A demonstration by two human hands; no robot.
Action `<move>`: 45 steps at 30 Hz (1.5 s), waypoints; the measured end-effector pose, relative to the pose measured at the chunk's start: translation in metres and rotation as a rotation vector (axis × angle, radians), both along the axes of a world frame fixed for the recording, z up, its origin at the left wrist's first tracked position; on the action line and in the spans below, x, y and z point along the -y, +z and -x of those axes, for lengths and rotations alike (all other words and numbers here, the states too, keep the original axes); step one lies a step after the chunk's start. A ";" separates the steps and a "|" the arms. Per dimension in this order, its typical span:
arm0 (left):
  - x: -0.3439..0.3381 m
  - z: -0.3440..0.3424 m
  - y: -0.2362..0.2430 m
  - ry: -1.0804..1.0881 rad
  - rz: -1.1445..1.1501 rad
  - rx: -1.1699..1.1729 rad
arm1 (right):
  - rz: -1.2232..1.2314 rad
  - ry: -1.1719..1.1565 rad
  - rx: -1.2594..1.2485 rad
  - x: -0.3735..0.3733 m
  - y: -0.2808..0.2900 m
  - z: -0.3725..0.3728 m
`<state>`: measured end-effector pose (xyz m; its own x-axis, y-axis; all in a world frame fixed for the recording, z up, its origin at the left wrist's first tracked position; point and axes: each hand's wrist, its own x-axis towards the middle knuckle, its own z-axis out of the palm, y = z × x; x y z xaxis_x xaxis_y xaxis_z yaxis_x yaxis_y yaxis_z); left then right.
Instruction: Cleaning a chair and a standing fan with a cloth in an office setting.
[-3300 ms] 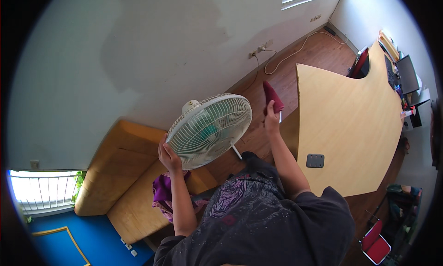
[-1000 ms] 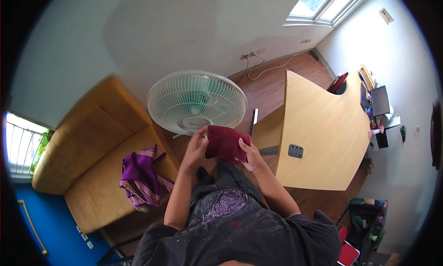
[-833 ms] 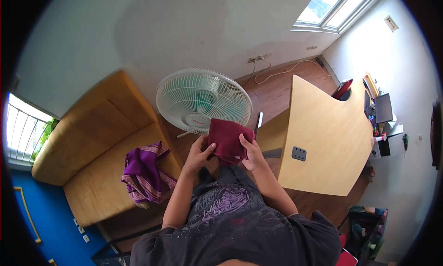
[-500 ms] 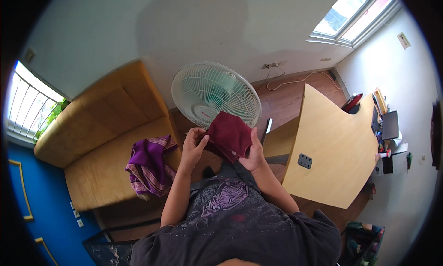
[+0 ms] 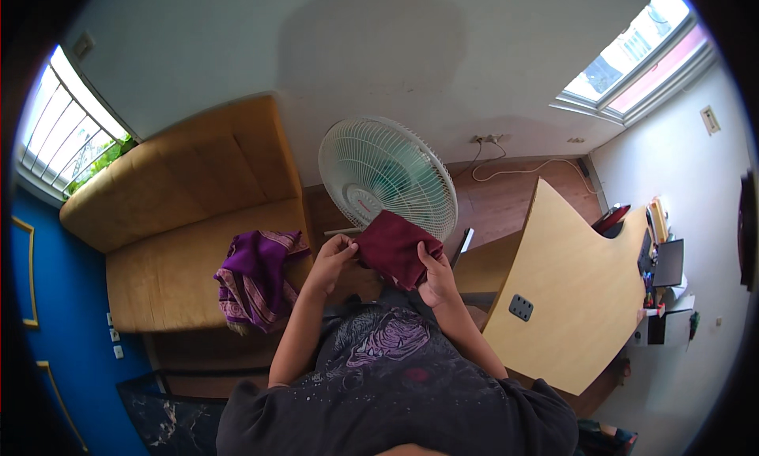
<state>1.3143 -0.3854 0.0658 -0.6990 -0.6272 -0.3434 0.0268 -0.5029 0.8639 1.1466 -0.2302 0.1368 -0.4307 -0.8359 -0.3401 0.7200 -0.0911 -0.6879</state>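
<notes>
A dark red cloth (image 5: pixel 398 249), folded into a compact packet, is held up in front of my body between both hands. My left hand (image 5: pixel 334 260) pinches its left corner between thumb and fingers. On the other side, my right hand (image 5: pixel 436 277) grips the right edge, thumb on top and the other fingers underneath. The fan (image 5: pixel 387 175) stands just beyond the cloth, its white round grille partly covered by it. To the left, a purple patterned cloth (image 5: pixel 257 274) lies crumpled at the edge of the tan sofa (image 5: pixel 182 294).
On the right stands a light wooden desk (image 5: pixel 565 298) with a dark socket plate (image 5: pixel 520 307); a monitor (image 5: pixel 669 261) and small items sit along its far side. A white cable (image 5: pixel 522 171) runs over the floor by the wall. A low black table (image 5: pixel 182 416) is at lower left.
My right thumb has moved onto the cloth's top, and the cloth is turned a little and held lower. The whole view has shifted slightly.
</notes>
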 end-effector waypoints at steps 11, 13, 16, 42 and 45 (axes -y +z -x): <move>-0.004 -0.007 0.013 -0.311 0.057 -0.340 | 0.178 0.166 0.182 -0.009 0.013 0.009; -0.004 -0.008 0.026 -0.293 0.106 -0.289 | 0.151 0.287 0.036 -0.014 0.015 0.010; -0.012 0.003 0.058 -0.221 0.125 -0.375 | 0.170 0.383 0.040 -0.017 0.021 0.011; -0.030 -0.011 0.073 -0.016 0.644 -0.024 | 0.180 0.510 0.252 -0.018 -0.043 -0.016; -0.028 -0.004 0.073 0.010 0.635 -0.033 | 0.106 0.404 0.093 -0.006 -0.027 -0.004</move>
